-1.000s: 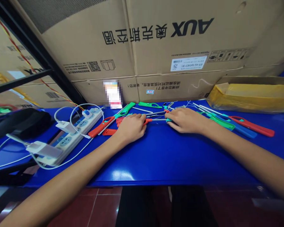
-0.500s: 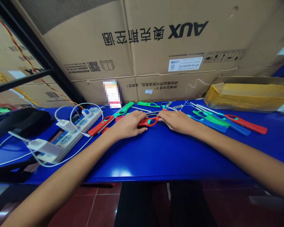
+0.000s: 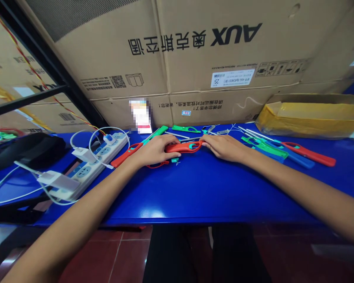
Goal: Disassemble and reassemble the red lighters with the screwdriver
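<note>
Between my two hands, a red long-nosed lighter [image 3: 179,147] with a teal trigger is held level just over the blue tabletop. My left hand [image 3: 156,150] is closed round its handle end. At the trigger end, my right hand [image 3: 224,147] pinches the lighter near the loop. Under my left hand lie a red casing piece [image 3: 161,164] and a small teal part [image 3: 175,160] with a thin wire. Behind my hands are a green casing half [image 3: 185,129], metal tubes [image 3: 177,135] and small parts [image 3: 220,131]. My fingers hide some of the lighter.
Several lighters, one of them red [image 3: 312,153], lie at the right, near a yellow-taped box [image 3: 312,116]. Left are another red lighter [image 3: 122,157], a power strip [image 3: 90,167] with chargers and cables, and a black item [image 3: 29,151]. A phone [image 3: 141,116] leans against the large carton [image 3: 177,78].
The red lighter has shifted slightly, and more of its handle shows as my left hand has moved left. The teal part and red casing piece beneath are now visible.
</note>
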The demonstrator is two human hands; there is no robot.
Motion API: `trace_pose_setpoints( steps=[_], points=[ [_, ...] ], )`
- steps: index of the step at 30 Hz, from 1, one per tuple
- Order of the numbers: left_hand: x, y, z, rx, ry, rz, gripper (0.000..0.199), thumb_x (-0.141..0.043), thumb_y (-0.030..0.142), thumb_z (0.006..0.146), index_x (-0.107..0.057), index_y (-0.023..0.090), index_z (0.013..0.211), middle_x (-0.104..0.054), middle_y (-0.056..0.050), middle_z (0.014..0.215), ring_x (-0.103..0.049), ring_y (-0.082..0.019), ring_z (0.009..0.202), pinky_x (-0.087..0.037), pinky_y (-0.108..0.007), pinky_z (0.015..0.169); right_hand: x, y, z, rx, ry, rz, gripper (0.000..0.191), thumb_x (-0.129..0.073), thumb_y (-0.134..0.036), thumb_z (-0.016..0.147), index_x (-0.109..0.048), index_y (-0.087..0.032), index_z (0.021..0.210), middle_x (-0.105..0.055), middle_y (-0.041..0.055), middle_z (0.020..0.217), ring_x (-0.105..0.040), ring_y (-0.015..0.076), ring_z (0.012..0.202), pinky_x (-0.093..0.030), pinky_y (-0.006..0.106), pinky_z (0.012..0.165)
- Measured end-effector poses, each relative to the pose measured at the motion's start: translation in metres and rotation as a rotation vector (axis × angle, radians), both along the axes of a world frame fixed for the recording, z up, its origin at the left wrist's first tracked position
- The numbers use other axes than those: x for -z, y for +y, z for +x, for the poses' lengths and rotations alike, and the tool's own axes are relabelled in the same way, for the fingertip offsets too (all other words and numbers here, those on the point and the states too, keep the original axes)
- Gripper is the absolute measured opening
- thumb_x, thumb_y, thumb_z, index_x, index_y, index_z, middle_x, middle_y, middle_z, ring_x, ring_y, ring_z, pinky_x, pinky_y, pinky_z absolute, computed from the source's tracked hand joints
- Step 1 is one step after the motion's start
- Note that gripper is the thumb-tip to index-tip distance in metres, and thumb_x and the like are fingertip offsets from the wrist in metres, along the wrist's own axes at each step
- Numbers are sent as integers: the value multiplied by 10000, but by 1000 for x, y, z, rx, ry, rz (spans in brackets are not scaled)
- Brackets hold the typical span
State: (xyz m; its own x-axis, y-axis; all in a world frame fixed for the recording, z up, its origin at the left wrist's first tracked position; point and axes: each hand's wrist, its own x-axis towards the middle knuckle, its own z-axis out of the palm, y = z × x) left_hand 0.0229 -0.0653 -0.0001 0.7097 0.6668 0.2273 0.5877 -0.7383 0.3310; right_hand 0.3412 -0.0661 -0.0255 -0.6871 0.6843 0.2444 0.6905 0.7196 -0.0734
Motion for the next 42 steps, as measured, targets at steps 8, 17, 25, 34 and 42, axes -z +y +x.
trace_pose_setpoints(
  steps=[8, 17, 25, 34, 42],
  points=[
    [1, -10, 11, -35, 42, 18, 370, -754, 520, 943, -661, 195, 1093, -721, -61, 1027, -668, -236, 909, -480, -329, 785, -2, -4, 0, 17, -30, -27, 345, -291, -386, 1157, -588, -218, 1213, -755, 79, 914, -619, 218, 690, -337, 352, 617],
    [4, -11, 14, -73, 23, -23, 352, -764, 500, 949, -661, 192, 1085, -706, -24, 938, -643, -214, 812, -419, -302, 713, 0, 2, 4, -14, 33, -34, 323, -302, -395, 1159, -572, -229, 1099, -719, 86, 1015, -613, 214, 770, -399, 351, 675],
    [7, -2, 5, -82, 12, -2, 380, -776, 515, 922, -650, 205, 1100, -705, -8, 886, -640, -193, 755, -424, -287, 684, 12, 15, 11, -43, 98, -48, 304, -301, -376, 1157, -566, -229, 1159, -692, 108, 1116, -635, 237, 891, -465, 366, 752],
    [2, -5, 5, -72, -28, -46, 220, -707, 411, 965, -683, 206, 1039, -717, -8, 847, -647, -181, 736, -442, -286, 685, 8, 12, 11, 4, 107, 5, 338, -296, -364, 1144, -597, -212, 1165, -718, 117, 1118, -656, 243, 890, -480, 373, 759],
    [0, -9, 8, -113, -83, -73, 313, -680, 461, 988, -686, 190, 1142, -751, -42, 972, -656, -169, 766, -483, -298, 688, 8, 10, 10, 74, 132, -4, 397, -300, -356, 1147, -637, -202, 1290, -766, 134, 1234, -724, 262, 1018, -520, 399, 843]
  ],
)
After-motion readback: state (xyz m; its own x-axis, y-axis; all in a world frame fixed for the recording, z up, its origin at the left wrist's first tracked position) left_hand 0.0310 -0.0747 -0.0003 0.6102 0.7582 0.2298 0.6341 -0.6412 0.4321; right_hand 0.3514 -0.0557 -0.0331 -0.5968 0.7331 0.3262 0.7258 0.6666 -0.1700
